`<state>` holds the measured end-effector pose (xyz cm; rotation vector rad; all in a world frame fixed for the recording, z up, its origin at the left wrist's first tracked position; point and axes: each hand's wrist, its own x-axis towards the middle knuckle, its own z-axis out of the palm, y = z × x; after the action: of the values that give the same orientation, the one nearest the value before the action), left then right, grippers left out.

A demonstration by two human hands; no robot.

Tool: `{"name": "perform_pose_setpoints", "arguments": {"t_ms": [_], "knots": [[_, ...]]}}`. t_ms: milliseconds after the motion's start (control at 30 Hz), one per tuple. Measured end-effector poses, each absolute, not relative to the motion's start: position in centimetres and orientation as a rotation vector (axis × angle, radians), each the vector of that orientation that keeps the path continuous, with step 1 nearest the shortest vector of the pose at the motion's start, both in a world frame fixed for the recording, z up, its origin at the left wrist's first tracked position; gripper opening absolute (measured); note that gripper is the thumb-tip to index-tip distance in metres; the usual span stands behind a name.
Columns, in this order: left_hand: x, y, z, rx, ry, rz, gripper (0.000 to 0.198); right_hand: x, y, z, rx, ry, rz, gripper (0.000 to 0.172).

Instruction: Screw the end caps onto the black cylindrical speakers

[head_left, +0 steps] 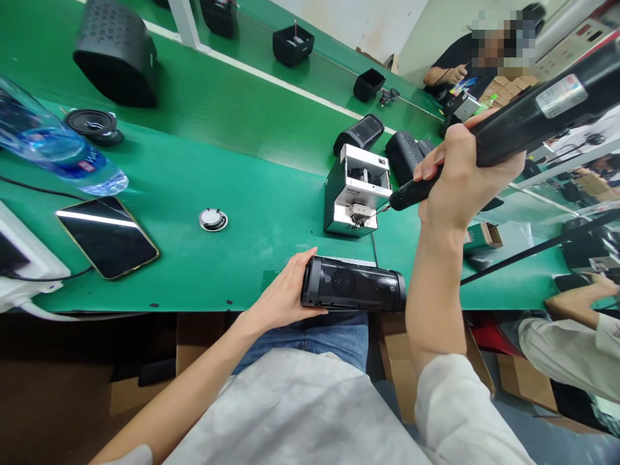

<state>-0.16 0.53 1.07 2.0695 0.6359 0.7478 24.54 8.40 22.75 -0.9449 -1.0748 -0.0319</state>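
Observation:
My left hand point(287, 284) is wrapped round the left end of a black speaker point(356, 284), which lies lengthwise at the near edge of the green table. Higher up on the right, my right hand point(455, 171) grips a black electric screwdriver point(513, 123) with a pale label on its body. The bit end of the screwdriver points down and left, at the front of a silver and black screw feeder point(357, 190). Whether the tip touches a screw there is too small to tell.
A phone point(109, 236), a water bottle point(53, 142) and a round speaker driver point(94, 124) lie on the left. A small round silver part point(213, 219) rests mid-table. Black speaker housings point(116, 55) stand on the line behind. Co-workers sit at the far right point(576, 303) and back right.

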Motion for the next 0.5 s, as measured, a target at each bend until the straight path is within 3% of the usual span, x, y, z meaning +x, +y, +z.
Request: {"name": "perform_pose_setpoints", "arguments": {"t_ms": [267,500], "knots": [[-0.1,0.5,1.0,2.084,0.621,0.771,0.145,22.1,4.4,24.8,-0.918,-0.997,0.175,0.007],[-0.1,0.4,1.1,2.082,0.614,0.779,0.143,17.6,1.8,26.4,-0.856,-1.097,0.226,0.017]]}}
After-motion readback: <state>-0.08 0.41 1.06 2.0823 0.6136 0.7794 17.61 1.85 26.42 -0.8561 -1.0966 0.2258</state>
